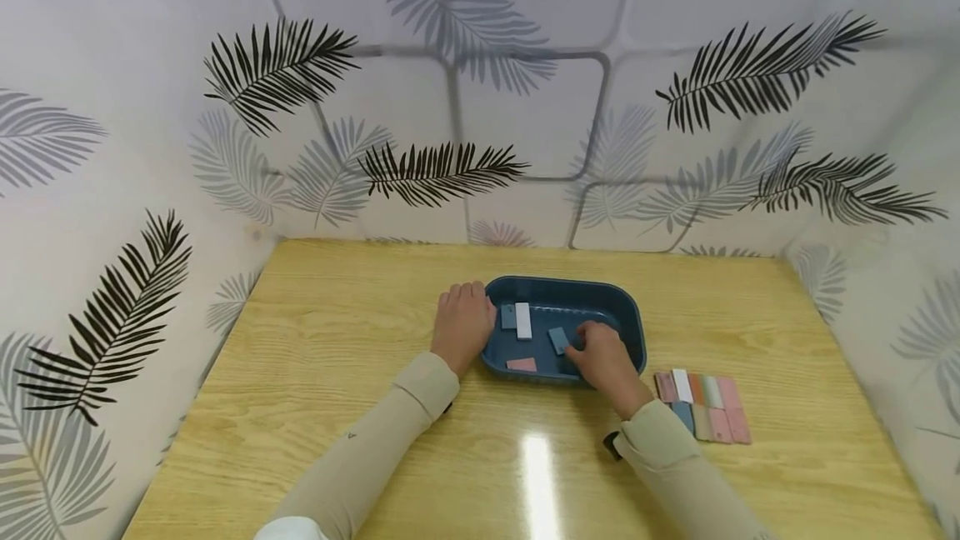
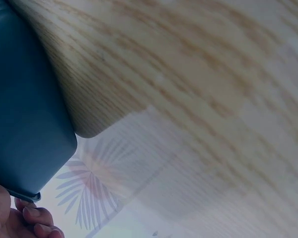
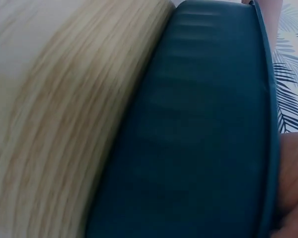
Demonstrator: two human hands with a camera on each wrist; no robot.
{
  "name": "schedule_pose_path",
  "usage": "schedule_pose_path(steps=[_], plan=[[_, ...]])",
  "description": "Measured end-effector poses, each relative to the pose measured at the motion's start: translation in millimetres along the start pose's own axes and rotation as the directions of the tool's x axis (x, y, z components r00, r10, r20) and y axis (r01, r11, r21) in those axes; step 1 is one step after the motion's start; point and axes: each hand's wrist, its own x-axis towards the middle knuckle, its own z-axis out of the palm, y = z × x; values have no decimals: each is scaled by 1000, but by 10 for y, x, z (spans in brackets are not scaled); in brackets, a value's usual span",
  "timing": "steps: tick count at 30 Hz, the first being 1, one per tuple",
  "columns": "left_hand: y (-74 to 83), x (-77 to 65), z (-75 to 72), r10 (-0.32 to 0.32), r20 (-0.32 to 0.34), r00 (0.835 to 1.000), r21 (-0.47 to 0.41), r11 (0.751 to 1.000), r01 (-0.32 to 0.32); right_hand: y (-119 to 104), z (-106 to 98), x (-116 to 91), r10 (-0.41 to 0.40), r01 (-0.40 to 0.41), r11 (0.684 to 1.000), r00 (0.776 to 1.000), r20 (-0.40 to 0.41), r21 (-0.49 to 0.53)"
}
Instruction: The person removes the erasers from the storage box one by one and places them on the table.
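In the head view a dark blue rectangular tray point(image 1: 633, 307) sits on the table. My left hand point(image 1: 463, 325) grips its left rim; in the left wrist view the thumb and fingers point(image 2: 32, 214) lie around the rim's edge. Inside the tray, my right hand point(image 1: 606, 357) reaches over the front right part, thumb tip right at the edge of a small blue block point(image 1: 558, 341), other fingers bent and apart from the thumb. A white block point(image 1: 523, 321), another blue block point(image 1: 508, 317) and a pink block point(image 1: 522, 365) lie farther left in the tray. The tray wall hides most of the right hand in its wrist view.
To the right of the tray, several flat blocks point(image 1: 718, 394) in pink, white, orange, green and blue lie together in two rows, close to the right sleeve point(image 1: 660, 433). Leaf-patterned walls point(image 1: 517, 132) border the wooden table point(image 1: 330, 315) at the back and sides.
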Motion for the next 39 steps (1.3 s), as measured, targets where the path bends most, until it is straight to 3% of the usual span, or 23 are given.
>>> schedule_pose_path(steps=[18, 27, 31, 39], plan=[[67, 48, -66, 50, -38, 998, 50, 998, -48, -86, 10, 117, 53, -54, 998, 998, 35, 28], [71, 51, -54, 21, 1, 1000, 41, 999, -21, -64, 35, 103, 35, -33, 999, 997, -74, 26], [68, 36, -57, 2, 28, 1000, 30, 1000, -3, -63, 55, 90, -22, 28, 999, 990, -141, 41], [46, -1, -47, 13, 23, 1000, 40, 999, -14, -29, -4, -11, -124, 167, 981, 932, -340, 100]])
